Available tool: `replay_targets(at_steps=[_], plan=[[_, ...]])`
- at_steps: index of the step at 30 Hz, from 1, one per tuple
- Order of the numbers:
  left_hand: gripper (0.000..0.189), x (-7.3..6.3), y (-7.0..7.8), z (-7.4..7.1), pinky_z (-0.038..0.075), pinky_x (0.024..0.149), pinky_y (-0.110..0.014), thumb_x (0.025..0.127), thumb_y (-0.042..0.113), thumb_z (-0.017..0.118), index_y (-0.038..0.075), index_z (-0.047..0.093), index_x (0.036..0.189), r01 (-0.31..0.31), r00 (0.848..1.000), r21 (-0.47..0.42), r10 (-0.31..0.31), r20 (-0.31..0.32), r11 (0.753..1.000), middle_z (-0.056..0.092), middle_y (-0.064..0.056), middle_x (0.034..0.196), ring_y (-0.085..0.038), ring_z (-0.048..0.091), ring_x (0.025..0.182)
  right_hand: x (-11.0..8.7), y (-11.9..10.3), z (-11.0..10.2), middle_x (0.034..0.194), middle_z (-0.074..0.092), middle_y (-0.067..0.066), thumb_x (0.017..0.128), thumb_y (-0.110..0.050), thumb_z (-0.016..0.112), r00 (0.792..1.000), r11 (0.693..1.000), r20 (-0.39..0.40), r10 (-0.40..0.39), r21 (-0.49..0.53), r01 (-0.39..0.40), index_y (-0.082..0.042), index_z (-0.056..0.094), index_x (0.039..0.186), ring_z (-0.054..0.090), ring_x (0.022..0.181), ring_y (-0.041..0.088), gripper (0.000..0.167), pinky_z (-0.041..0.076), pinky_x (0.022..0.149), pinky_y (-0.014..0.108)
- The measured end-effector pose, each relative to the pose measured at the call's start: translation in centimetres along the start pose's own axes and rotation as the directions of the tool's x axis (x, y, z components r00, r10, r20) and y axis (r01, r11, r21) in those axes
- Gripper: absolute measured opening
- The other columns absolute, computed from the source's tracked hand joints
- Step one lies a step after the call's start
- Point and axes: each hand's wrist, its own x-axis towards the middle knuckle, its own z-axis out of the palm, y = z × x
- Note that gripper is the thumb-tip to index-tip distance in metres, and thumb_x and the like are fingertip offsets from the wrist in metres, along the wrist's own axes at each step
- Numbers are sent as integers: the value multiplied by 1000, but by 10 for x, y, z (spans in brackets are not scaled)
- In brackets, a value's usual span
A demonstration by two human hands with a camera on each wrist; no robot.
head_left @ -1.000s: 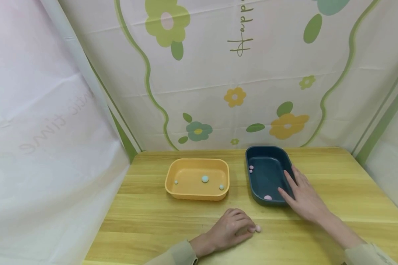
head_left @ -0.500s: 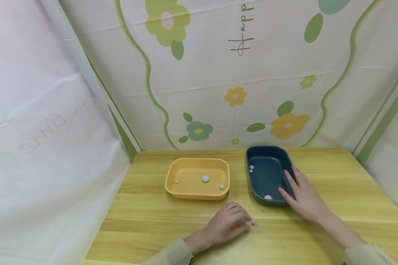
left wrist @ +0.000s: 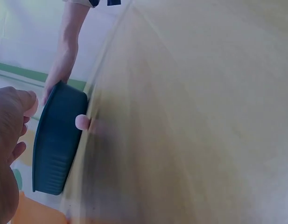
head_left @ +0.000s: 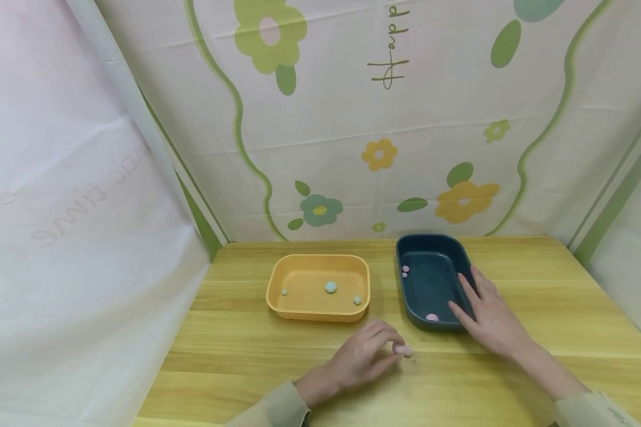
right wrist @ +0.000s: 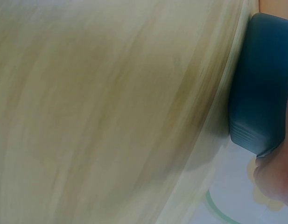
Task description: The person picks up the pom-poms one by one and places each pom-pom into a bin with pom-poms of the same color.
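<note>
In the head view, my left hand [head_left: 360,359] pinches a small pink ball [head_left: 399,350] between thumb and finger, in front of the two trays. A second, smaller pink ball [head_left: 408,351] is right beside it; the left wrist view shows this ball [left wrist: 82,122] low at the table surface, apart from the fingers. My right hand [head_left: 494,320] rests on the right rim of a dark blue tray [head_left: 432,255], its fingers spread and fairly straight. Inside this tray, several pink balls show: two at the left wall and a larger one [head_left: 431,318] at the near end.
A yellow tray [head_left: 317,314] stands to the left of the blue one, with pale blue balls in it, the largest [head_left: 330,287] near its middle. Both trays are on a wooden table [head_left: 235,350]. A flowered cloth [head_left: 320,166] hangs behind the table and along its sides.
My left hand has moved slightly away from me and to the left, and more of the pinched ball shows. The smaller ball has shifted the same way. My right hand stays put.
</note>
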Motion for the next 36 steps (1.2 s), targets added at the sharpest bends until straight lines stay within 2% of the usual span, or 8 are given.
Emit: replay_targets(at_steps=[14,20,28,36], plan=[[31,17,-7,-5,53,109,-13,88,12,92,10,72,112,-16,996,5,16,-83,1000,75,3,107,-11,70,107,0,1,-1,178,15,38,112,-44,59,1000,1000,-12,-1,-3,1,6,28,171,24,161,62,83,-5,143,49],[28,22,-8,-5,52,111,-14,91,14,90,11,72,112,13,996,-10,-14,-88,1000,76,3,108,-12,70,109,0,0,-1,178,14,38,112,-42,61,1000,1000,-6,-3,2,3,7,28,170,24,161,62,83,-6,143,49],[23,29,-9,1,53,110,-14,94,17,89,12,73,111,30,993,-18,-32,-114,999,76,3,108,-12,71,109,0,0,0,179,14,37,111,-43,62,1000,1000,4,15,0,-15,5,29,170,25,161,62,83,5,142,60],[22,37,-10,7,52,112,-14,97,20,86,12,73,113,50,995,-9,-50,-90,999,76,3,112,-12,70,113,0,-1,-1,179,14,36,112,-45,59,1000,1000,5,23,5,-23,5,28,171,25,161,61,83,9,141,64]])
